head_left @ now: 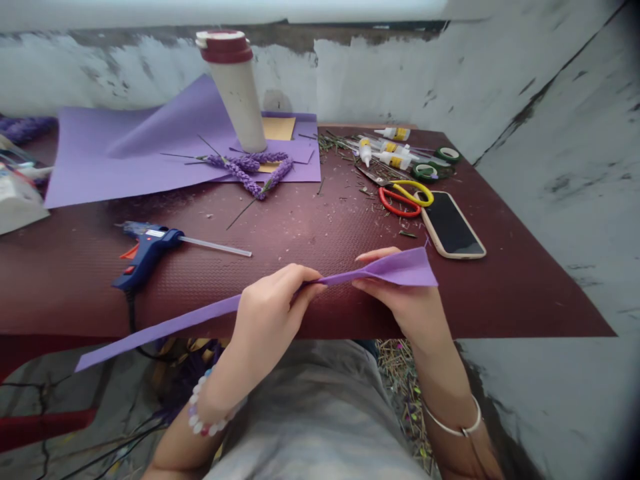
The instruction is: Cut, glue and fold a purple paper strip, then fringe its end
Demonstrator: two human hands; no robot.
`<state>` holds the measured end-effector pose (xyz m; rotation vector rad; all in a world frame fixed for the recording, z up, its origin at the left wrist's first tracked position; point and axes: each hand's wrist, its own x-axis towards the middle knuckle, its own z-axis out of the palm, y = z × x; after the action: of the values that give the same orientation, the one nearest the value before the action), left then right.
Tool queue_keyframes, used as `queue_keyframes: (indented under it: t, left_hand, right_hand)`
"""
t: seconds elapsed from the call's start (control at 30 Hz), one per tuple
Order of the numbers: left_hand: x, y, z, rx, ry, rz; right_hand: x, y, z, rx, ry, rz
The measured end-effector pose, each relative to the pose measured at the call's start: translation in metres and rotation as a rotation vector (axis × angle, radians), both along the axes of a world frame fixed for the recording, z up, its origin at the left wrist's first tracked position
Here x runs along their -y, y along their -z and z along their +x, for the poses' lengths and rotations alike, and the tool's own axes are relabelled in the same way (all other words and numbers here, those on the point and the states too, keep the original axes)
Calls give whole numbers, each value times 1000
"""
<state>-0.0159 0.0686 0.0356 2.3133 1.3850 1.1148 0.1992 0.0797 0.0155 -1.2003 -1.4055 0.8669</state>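
Note:
A long purple paper strip [407, 268] stretches between my hands above the table's front edge. My left hand [273, 313] is closed in a pinch on its narrow, folded middle. From there the left part of the strip slants down past the table edge. My right hand [415, 307] is closed about the strip farther right, thumb on the near side and fingers on the far side. Beyond the right fingertips the strip flares out wide and flat. Part of the strip is hidden behind my left hand.
A blue glue gun [150, 250] lies left. Behind stand a cup [240, 100] and purple paper sheets [115, 153] with purple flower sprigs [250, 175]. Scissors [405, 198], a phone [453, 225], small glue bottles [395, 160] and green tape rolls [425, 173] lie right.

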Motion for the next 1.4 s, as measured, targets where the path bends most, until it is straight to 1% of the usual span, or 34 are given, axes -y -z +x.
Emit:
queue_keyframes:
  t: [0.1, 0.17, 0.27, 0.3, 0.37, 0.4, 0.43, 0.47, 0.6, 0.63, 0.67, 0.7, 0.77, 0.87, 0.93, 1.03, 1.2, 1.4]
  left_hand:
    - [-1, 2, -3, -34, -71, 65]
    - [-2, 3, -4, -63, -90, 101]
    - [-3, 5, -5, -107, -71, 142]
    - [-3, 5, -5, -114, -62, 150]
    - [-3, 4, -4, -111, -50, 157]
    - [-2, 3, -3, -100, -46, 158]
    - [-1, 3, -2, -85, -41, 158]
    - [-1, 2, -1, -68, -31, 156]
    - [0, 1, 4, -39, 61, 132]
    - [0, 1, 5, -46, 80, 128]
    - [0, 2, 6, -57, 93, 126]
    - [0, 4, 7, -66, 100, 123]
    - [0, 6, 7, -77, 106, 117]
    - [1, 7, 8, -61, 115, 101]
    - [1, 5, 9, -30, 129, 91]
    - [2, 3, 12, -8, 150, 85]
    - [3, 2, 12, 0, 186, 32]
    - [0, 3, 7, -5, 157, 50]
  right_hand:
    - [2, -3, 2, 72, 159, -6]
    - [3, -3, 8, 193, 266, -5]
    - [4, -2, 18, 416, 348, -8]
    - [4, -1, 21, 482, 369, 26]
    - [4, 2, 23, 574, 407, 170]
    - [4, 3, 23, 587, 408, 239]
    - [4, 4, 22, 568, 386, 280]
    - [5, 4, 21, 519, 331, 282]
    - [9, 2, 12, 135, -49, 117]
    - [10, 2, 9, 50, -118, 76]
    - [11, 2, 6, -16, -157, 45]
    - [11, 3, 4, -59, -168, 30]
    - [12, 7, 0, -102, -134, 42]
    - [11, 14, -4, -126, -78, 99]
    - [11, 16, -6, -132, -83, 97]
    - [15, 14, -10, -132, -68, 57]
    - [21, 7, -16, -156, 13, -22]
    - [16, 14, -13, -226, 38, -8]
